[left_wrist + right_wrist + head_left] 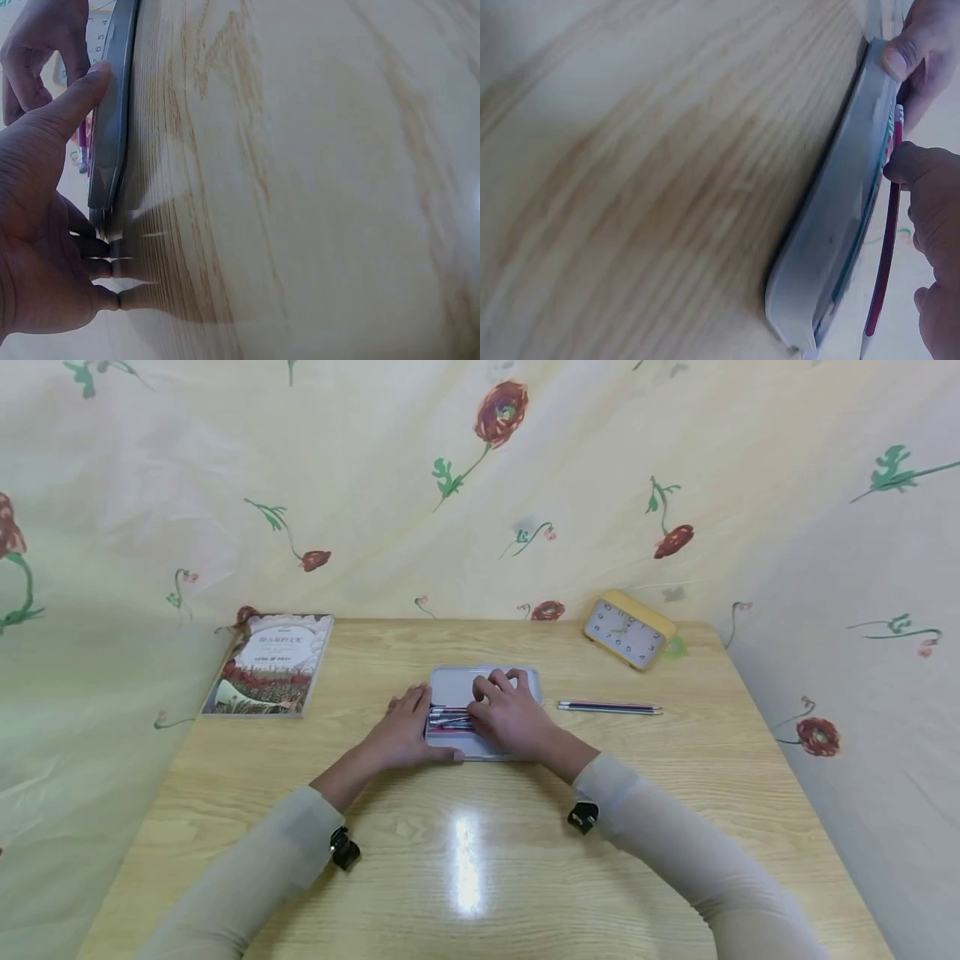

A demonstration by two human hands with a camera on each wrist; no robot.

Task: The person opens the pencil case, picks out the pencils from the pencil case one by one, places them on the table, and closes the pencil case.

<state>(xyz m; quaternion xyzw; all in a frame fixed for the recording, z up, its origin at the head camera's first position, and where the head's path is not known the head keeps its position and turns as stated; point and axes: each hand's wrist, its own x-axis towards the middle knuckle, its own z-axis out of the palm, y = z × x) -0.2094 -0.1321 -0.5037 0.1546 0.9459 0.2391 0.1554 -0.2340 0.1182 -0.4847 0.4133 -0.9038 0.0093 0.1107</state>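
Note:
A shallow grey pencil case (459, 680) lies on the table with several pencils (446, 720) inside. At its left end rests my left hand (400, 735), fingers extended along the side and the straight thumb (84, 91) against the front edge. My right hand (513, 717) is over the case's right part with curled fingers. Between its thumb and fingers it pinches a dark red pencil (887, 240), which slants above the case rim in the right wrist view. The fingers of that hand partly hide the case contents in the head view.
A few pencils (609, 707) lie together on the table right of the case. Behind them stands a yellow alarm clock (628, 628). A book (270, 665) lies at the back left. Flower-patterned cloth (360, 468) hangs behind the table and at its sides.

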